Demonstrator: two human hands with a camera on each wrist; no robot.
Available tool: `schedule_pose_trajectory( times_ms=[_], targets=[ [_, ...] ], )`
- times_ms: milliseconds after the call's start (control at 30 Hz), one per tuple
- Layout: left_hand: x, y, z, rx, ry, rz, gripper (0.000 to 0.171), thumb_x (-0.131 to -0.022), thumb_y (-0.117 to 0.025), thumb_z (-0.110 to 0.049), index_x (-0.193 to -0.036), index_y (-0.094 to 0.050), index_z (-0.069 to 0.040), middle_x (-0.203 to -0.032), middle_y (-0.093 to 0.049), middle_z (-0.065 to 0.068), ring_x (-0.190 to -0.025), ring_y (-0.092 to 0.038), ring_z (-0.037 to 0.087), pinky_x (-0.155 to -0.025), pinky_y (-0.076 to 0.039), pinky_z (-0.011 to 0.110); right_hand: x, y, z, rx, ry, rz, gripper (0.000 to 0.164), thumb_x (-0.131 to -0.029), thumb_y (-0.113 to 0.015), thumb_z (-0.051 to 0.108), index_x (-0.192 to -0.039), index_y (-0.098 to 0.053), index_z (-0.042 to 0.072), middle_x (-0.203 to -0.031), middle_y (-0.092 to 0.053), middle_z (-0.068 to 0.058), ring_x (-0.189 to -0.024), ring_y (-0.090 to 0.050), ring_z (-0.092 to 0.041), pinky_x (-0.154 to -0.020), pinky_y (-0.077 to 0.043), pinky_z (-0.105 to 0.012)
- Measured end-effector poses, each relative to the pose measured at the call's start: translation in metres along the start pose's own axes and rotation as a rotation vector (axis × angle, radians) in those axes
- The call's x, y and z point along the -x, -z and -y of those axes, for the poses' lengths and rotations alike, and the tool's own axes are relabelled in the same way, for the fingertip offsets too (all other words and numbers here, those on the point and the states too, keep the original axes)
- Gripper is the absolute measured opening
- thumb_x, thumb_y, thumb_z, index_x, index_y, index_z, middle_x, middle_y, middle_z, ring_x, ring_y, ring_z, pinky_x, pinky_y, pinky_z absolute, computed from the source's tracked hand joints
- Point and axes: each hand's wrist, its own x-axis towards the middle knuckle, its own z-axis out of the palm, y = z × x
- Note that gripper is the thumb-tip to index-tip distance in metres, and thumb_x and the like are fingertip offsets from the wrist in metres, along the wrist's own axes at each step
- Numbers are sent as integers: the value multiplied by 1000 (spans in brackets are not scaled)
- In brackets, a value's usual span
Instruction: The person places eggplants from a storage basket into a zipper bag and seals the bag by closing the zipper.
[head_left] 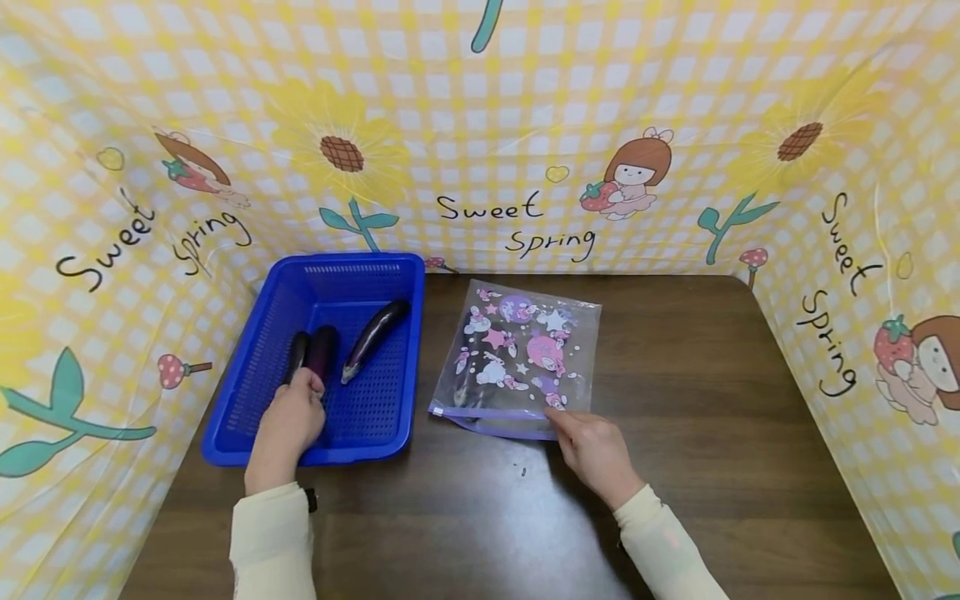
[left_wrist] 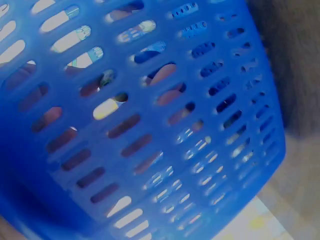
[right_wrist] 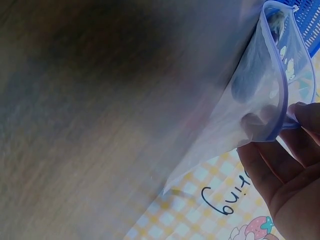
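Note:
In the head view, my left hand (head_left: 294, 415) reaches into a blue plastic basket (head_left: 408, 408) and grips the near end of a dark purple eggplant (head_left: 322, 346). Another eggplant (head_left: 297, 354) lies along its left side, partly hidden by the hand. A third eggplant (head_left: 377, 332) lies slantwise at the basket's right. My right hand (head_left: 596, 450) pinches the purple zip edge of a clear printed zipper bag (head_left: 517, 354) at its near right corner. Seen from the right wrist, the bag's mouth gapes, and a dark eggplant (right_wrist: 250, 75) shows inside.
The basket stands at the left of a dark wooden table (head_left: 690, 367), with the bag just right of it. A yellow checked cloth (head_left: 480, 142) walls the table at the back and sides. Slotted basket wall (left_wrist: 150, 125) fills most of the left wrist view.

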Motion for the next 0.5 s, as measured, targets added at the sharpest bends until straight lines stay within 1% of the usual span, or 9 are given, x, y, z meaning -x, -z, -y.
schedule_pose_trajectory(
  times_ms=[67, 133, 200, 300, 400, 500],
  targets=[
    [2, 1, 0, 37, 32, -48, 28, -99, -39, -7, -124, -43, 4, -102, -55, 35, -86, -58, 49, -71, -43, 59, 0, 0, 0, 0, 1, 1, 29, -78, -74, -1, -107, -75, 4, -92, -76, -9, -75, -72, -26, -62, -56, -41],
    [4, 2, 1, 65, 65, -103, 40, -97, -41, -7, -133, -41, 8, -109, -53, 37, -90, -57, 53, -74, -43, 62, 0, 0, 0, 0, 2, 3, 29, -79, -74, -1, -107, -75, 4, -91, -75, -9, -75, -72, -26, -62, -56, -41],
    [5, 3, 0, 87, 90, -160, 46, -97, -42, -6, -139, -42, 10, -117, -50, 38, -96, -55, 55, -78, -43, 64, 0, 0, 0, -1, 2, 6, 29, -79, -74, -1, -107, -75, 4, -92, -76, -9, -75, -72, -26, -62, -56, -41],
    [8, 4, 0, 125, 105, -241, 43, -97, -42, -3, -137, -50, 11, -126, -44, 39, -108, -49, 58, -89, -40, 66, 0, 0, 0, -6, 3, 10, 29, -79, -74, -1, -107, -75, 4, -92, -76, -9, -75, -72, -26, -62, -56, -41],
    [8, 4, -2, 184, 110, -293, 40, -97, -42, 0, -134, -55, 11, -127, -44, 38, -114, -46, 56, -95, -38, 63, 0, -1, 0, -9, 4, 12, 29, -79, -74, -2, -107, -75, 4, -92, -76, -9, -74, -72, -26, -61, -56, -41],
    [5, 3, -4, 226, 105, -333, 41, -96, -45, -1, -134, -57, 9, -127, -47, 36, -117, -46, 52, -95, -38, 60, 0, -2, 0, -6, 1, 15, 29, -79, -74, -1, -107, -75, 4, -91, -75, -9, -73, -72, -26, -60, -56, -41]
  ],
)
